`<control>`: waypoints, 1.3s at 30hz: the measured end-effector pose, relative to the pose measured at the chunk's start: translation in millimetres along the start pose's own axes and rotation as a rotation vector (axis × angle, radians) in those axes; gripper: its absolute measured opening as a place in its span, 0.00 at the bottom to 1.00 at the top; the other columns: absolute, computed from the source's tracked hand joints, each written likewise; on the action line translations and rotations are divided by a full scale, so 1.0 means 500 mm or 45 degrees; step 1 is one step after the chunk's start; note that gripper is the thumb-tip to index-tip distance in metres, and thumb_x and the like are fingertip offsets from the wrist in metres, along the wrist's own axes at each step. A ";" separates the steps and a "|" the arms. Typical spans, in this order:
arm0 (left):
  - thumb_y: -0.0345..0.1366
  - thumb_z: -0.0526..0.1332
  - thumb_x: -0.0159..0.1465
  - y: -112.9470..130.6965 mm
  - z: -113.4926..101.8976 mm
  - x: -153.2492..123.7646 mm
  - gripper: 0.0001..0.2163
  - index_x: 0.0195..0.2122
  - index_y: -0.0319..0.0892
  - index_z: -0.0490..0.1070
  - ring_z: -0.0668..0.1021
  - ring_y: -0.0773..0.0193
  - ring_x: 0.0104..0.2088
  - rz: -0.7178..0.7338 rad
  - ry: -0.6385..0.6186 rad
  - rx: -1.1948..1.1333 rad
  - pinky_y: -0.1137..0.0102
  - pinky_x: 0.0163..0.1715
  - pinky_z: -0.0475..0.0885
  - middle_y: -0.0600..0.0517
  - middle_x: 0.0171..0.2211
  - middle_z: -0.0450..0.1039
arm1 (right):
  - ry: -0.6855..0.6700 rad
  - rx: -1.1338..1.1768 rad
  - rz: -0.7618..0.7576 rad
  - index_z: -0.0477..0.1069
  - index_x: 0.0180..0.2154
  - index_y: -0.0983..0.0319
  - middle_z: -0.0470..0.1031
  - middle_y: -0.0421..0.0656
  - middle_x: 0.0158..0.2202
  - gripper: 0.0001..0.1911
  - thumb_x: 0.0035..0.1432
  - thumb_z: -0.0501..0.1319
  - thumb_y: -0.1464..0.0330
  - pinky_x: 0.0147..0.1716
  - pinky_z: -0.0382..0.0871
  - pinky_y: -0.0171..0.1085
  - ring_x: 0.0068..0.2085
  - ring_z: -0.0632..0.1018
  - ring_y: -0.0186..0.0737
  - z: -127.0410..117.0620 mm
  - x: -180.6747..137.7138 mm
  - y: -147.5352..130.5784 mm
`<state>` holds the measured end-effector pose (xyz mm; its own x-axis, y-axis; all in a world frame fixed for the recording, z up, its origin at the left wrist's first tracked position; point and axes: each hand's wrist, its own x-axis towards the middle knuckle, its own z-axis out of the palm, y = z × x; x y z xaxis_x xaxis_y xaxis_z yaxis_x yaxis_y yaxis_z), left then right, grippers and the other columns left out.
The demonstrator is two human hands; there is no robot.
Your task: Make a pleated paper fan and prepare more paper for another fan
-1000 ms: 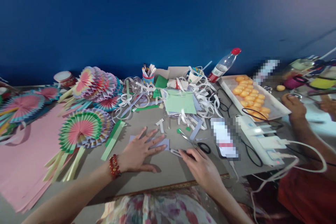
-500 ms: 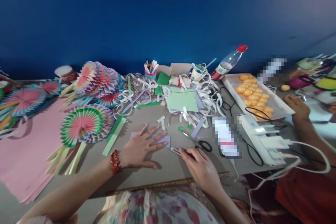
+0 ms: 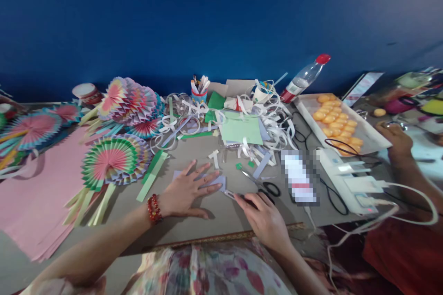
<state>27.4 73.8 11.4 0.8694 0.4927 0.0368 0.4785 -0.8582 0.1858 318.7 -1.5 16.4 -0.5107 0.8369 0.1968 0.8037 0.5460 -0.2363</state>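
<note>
My left hand (image 3: 185,191), with a red bead bracelet on its wrist, lies flat with fingers spread over a small lilac paper strip (image 3: 221,179). My right hand (image 3: 265,219) is closed around a slim pale tool (image 3: 229,193). Its slotted tip points at the right end of the strip, and its exact kind is unclear. Just beyond the right hand lie black-handled scissors (image 3: 270,189), pointing up and left. Small green paper scraps (image 3: 238,166) rest near the blades.
Pleated paper fans (image 3: 109,161) and pink sheets (image 3: 38,203) fill the left. Curled white strips surround green paper (image 3: 242,129). On the right are a phone (image 3: 299,177), a power strip (image 3: 346,184), a tray (image 3: 377,145) of orange balls, a bottle (image 3: 304,78) and another person's hand (image 3: 396,140).
The view has shifted slightly. Both hands keep nearly the same place and pose, the left flat on the lilac strip and the right around the pale tool.
</note>
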 end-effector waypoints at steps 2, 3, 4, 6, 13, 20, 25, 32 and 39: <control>0.66 0.47 0.64 -0.002 0.002 0.000 0.39 0.71 0.53 0.45 0.48 0.44 0.71 0.009 0.000 0.015 0.43 0.66 0.33 0.51 0.72 0.45 | 0.014 0.011 -0.005 0.74 0.56 0.61 0.74 0.47 0.38 0.20 0.67 0.52 0.75 0.39 0.69 0.37 0.37 0.71 0.41 0.003 0.001 0.001; 0.66 0.46 0.64 -0.002 0.002 -0.001 0.39 0.71 0.53 0.44 0.48 0.44 0.71 0.012 -0.001 0.022 0.43 0.66 0.33 0.51 0.72 0.44 | 0.015 0.022 -0.003 0.74 0.56 0.62 0.73 0.47 0.38 0.20 0.68 0.52 0.75 0.39 0.69 0.37 0.37 0.71 0.41 0.004 0.002 0.001; 0.66 0.46 0.64 -0.002 0.003 -0.001 0.39 0.71 0.53 0.44 0.48 0.43 0.71 0.013 -0.001 0.029 0.43 0.66 0.33 0.51 0.72 0.44 | 0.011 0.035 0.002 0.73 0.56 0.62 0.73 0.47 0.38 0.20 0.68 0.51 0.74 0.40 0.69 0.37 0.37 0.71 0.41 0.006 0.002 0.001; 0.67 0.46 0.64 -0.002 0.003 -0.002 0.39 0.71 0.53 0.44 0.48 0.43 0.71 0.009 0.001 0.041 0.43 0.65 0.33 0.51 0.72 0.43 | 0.006 0.059 0.012 0.73 0.56 0.61 0.73 0.47 0.38 0.20 0.69 0.51 0.74 0.40 0.69 0.37 0.38 0.71 0.41 0.008 0.001 0.000; 0.67 0.45 0.64 -0.002 0.003 -0.002 0.39 0.71 0.54 0.43 0.49 0.43 0.70 0.005 -0.013 0.042 0.43 0.65 0.35 0.52 0.72 0.42 | 0.027 0.082 0.032 0.73 0.56 0.61 0.72 0.47 0.38 0.20 0.69 0.50 0.74 0.39 0.70 0.36 0.37 0.71 0.40 0.015 -0.002 -0.010; 0.67 0.46 0.63 -0.004 0.005 -0.002 0.40 0.71 0.54 0.42 0.49 0.42 0.70 0.010 -0.008 0.035 0.42 0.65 0.35 0.51 0.72 0.43 | 0.031 0.109 0.057 0.74 0.56 0.62 0.73 0.48 0.37 0.21 0.67 0.50 0.75 0.37 0.71 0.36 0.37 0.72 0.41 0.015 0.006 -0.025; 0.67 0.47 0.63 -0.004 0.007 -0.002 0.40 0.71 0.54 0.42 0.49 0.43 0.70 0.006 -0.010 0.039 0.42 0.65 0.37 0.51 0.72 0.43 | 0.030 0.116 0.055 0.73 0.56 0.62 0.73 0.48 0.38 0.21 0.67 0.51 0.75 0.39 0.71 0.36 0.38 0.72 0.41 0.020 0.005 -0.028; 0.68 0.44 0.63 -0.001 0.004 0.000 0.43 0.72 0.47 0.39 0.46 0.46 0.71 -0.023 -0.054 0.035 0.45 0.66 0.32 0.50 0.72 0.43 | 0.030 0.086 0.053 0.74 0.56 0.60 0.73 0.47 0.37 0.21 0.67 0.51 0.75 0.39 0.71 0.36 0.37 0.72 0.41 0.020 0.009 -0.034; 0.68 0.44 0.62 -0.001 0.004 0.000 0.45 0.72 0.45 0.37 0.45 0.47 0.71 -0.018 -0.053 0.019 0.45 0.66 0.32 0.49 0.72 0.43 | 0.011 0.072 0.050 0.74 0.56 0.61 0.73 0.48 0.38 0.20 0.67 0.51 0.75 0.39 0.71 0.36 0.38 0.72 0.41 0.019 0.009 -0.036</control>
<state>27.1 74.0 9.3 0.8666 0.4989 -0.0067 0.4925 -0.8533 0.1714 299.1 -7.1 12.4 -0.4760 0.8577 0.1944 0.8045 0.5140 -0.2977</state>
